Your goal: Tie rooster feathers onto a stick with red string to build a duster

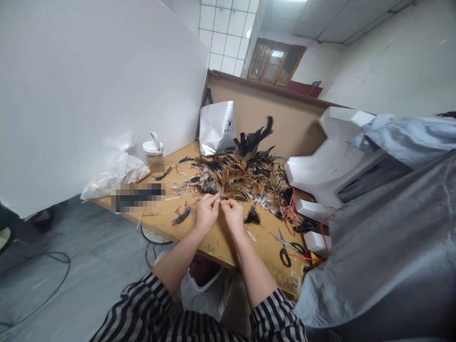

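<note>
A small feather (pixel 221 198) sits pinched between the fingertips of both hands at the near edge of a big heap of brown and black feathers (pixel 242 178) on the wooden tabletop (pixel 217 242). The left hand (pixel 206 212) and right hand (pixel 232 214) meet thumb to thumb, fingers curled and closed on the fine quill, probably because so slight a thing needs both hands close together to be handled at all; exactly what lies between the fingers is too small to tell. Holding it just in front of the heap keeps the supply within easy reach. Loose dark feathers (pixel 181 216) lie scattered to the left of the hands. Black-handled scissors (pixel 287 247) rest to the right, near tangled red strands (pixel 294 213) and white foam blocks (pixel 317 242). Farther back stand a white carrier bag (pixel 216 127), a lidded jar (pixel 154 154) and a clear plastic bag (pixel 117 173). A grey cloth (pixel 384 237) crowds the right side, covering that end of the tabletop.
</note>
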### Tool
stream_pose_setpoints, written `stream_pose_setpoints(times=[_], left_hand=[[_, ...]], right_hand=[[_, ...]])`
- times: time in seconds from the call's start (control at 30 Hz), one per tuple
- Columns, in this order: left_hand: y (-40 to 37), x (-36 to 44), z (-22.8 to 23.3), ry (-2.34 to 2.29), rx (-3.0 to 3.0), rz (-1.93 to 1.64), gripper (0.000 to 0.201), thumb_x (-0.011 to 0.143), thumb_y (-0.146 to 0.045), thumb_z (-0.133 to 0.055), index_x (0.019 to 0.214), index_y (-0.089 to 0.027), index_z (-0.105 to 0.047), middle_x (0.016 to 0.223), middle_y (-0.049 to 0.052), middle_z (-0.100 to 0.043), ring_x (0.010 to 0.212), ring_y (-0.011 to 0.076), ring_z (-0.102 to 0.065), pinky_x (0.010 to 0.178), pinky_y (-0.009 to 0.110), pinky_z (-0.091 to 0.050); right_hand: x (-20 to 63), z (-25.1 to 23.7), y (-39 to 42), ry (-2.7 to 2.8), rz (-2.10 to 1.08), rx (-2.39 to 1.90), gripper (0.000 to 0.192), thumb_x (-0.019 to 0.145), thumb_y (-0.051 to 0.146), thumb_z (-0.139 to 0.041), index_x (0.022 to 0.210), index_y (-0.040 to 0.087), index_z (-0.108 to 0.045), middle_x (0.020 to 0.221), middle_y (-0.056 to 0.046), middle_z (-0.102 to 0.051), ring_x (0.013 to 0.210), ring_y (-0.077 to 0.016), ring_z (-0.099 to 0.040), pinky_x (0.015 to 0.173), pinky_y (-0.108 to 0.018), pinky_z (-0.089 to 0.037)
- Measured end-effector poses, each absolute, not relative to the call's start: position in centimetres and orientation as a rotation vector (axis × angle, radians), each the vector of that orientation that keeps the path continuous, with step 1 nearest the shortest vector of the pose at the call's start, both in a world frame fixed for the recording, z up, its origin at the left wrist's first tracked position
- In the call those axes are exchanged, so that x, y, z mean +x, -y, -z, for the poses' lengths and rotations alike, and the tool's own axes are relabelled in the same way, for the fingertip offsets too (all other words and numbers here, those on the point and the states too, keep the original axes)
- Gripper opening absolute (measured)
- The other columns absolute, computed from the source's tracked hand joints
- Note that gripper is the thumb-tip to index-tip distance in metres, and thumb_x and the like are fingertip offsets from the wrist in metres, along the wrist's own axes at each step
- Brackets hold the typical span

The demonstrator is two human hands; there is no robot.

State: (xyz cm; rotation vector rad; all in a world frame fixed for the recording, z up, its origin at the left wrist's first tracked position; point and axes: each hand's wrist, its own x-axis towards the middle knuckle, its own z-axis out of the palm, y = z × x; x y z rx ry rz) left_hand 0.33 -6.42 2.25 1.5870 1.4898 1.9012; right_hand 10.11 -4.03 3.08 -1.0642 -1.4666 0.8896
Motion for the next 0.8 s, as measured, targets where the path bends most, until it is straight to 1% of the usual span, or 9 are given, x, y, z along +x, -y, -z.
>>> stream_pose_setpoints(times=[0.13, 0.2, 0.33, 0.5, 0.57, 0.67, 0.73, 0.8], left_hand=[[7.0, 0.5, -2.3, -1.713, 1.767, -1.809, 0.031, 0.081, -0.021, -0.045, 0.104, -0.021, -0.066, 0.082, 0.008, -0.055, 0.076, 0.0168, -0.052, 0.075, 0.028, -0.041], [7.2, 0.8, -2.0, -1.765, 1.807, -1.796, 0.034, 0.081, -0.019, -0.043, 0.110, -0.021, -0.062, 0.085, 0.009, -0.054, 0.080, 0.0176, -0.052, 0.077, 0.029, -0.042], [7.4, 1.3, -1.7, -1.698, 1.854, -1.827, 0.039, 0.081, -0.015, -0.041, 0.115, -0.021, -0.058, 0.092, 0.010, -0.052, 0.089, 0.0193, -0.051, 0.081, 0.031, -0.042], [7.5, 1.5, -2.0, -1.499, 1.702, -1.931, 0.034, 0.082, -0.018, -0.042, 0.110, -0.020, -0.061, 0.092, 0.009, -0.054, 0.091, 0.0181, -0.051, 0.084, 0.033, -0.042], [7.4, 1.5, -2.0, -1.416, 1.550, -1.969, 0.029, 0.080, -0.022, -0.048, 0.104, -0.020, -0.065, 0.091, 0.009, -0.055, 0.088, 0.0176, -0.052, 0.080, 0.032, -0.044], [6.8, 1.7, -2.0, -1.279, 1.210, -1.927, 0.024, 0.072, -0.029, -0.060, 0.091, -0.017, -0.068, 0.090, 0.009, -0.058, 0.077, 0.0163, -0.056, 0.065, 0.029, -0.049], [6.4, 1.8, -2.2, -1.166, 0.948, -1.842, 0.027, 0.064, -0.030, -0.067, 0.085, -0.014, -0.067, 0.083, 0.008, -0.060, 0.068, 0.0141, -0.057, 0.058, 0.027, -0.049], [6.0, 2.0, -2.6, -1.042, 0.754, -1.765, 0.032, 0.056, -0.028, -0.072, 0.083, -0.012, -0.066, 0.076, 0.006, -0.062, 0.060, 0.0112, -0.055, 0.055, 0.024, -0.047]], right_hand=[[9.6, -3.7, 3.6, 1.437, -0.970, -1.070, 0.021, 0.065, 0.035, -0.059, 0.058, 0.015, -0.062, 0.054, 0.001, -0.055, 0.052, -0.0105, -0.043, 0.054, -0.023, -0.036], [9.5, -3.8, 3.5, 1.409, -1.000, -1.073, 0.023, 0.064, 0.037, -0.061, 0.058, 0.014, -0.063, 0.055, 0.000, -0.058, 0.053, -0.0111, -0.045, 0.054, -0.023, -0.038], [9.4, -3.9, 3.7, 1.314, -1.071, -1.077, 0.024, 0.061, 0.038, -0.064, 0.055, 0.015, -0.062, 0.054, -0.001, -0.058, 0.053, -0.0113, -0.047, 0.054, -0.023, -0.038], [9.5, -4.2, 3.8, 1.229, -1.097, -1.084, 0.023, 0.058, 0.038, -0.066, 0.055, 0.015, -0.062, 0.054, 0.000, -0.059, 0.054, -0.0114, -0.048, 0.053, -0.023, -0.038], [9.6, -4.2, 3.6, 1.210, -1.097, -1.093, 0.022, 0.057, 0.036, -0.066, 0.054, 0.015, -0.062, 0.052, 0.000, -0.058, 0.053, -0.0113, -0.048, 0.053, -0.023, -0.038], [9.7, -3.8, 3.3, 1.155, -1.135, -1.083, 0.019, 0.055, 0.034, -0.067, 0.056, 0.015, -0.062, 0.053, 0.000, -0.059, 0.053, -0.0111, -0.049, 0.054, -0.023, -0.039], [9.8, -3.4, 3.0, 1.117, -1.171, -1.059, 0.017, 0.055, 0.031, -0.067, 0.057, 0.015, -0.062, 0.055, 0.000, -0.059, 0.053, -0.0108, -0.050, 0.055, -0.023, -0.040], [10.0, -3.2, 2.7, 1.098, -1.210, -1.036, 0.016, 0.055, 0.029, -0.067, 0.058, 0.015, -0.062, 0.055, 0.000, -0.060, 0.052, -0.0104, -0.050, 0.054, -0.023, -0.040]])
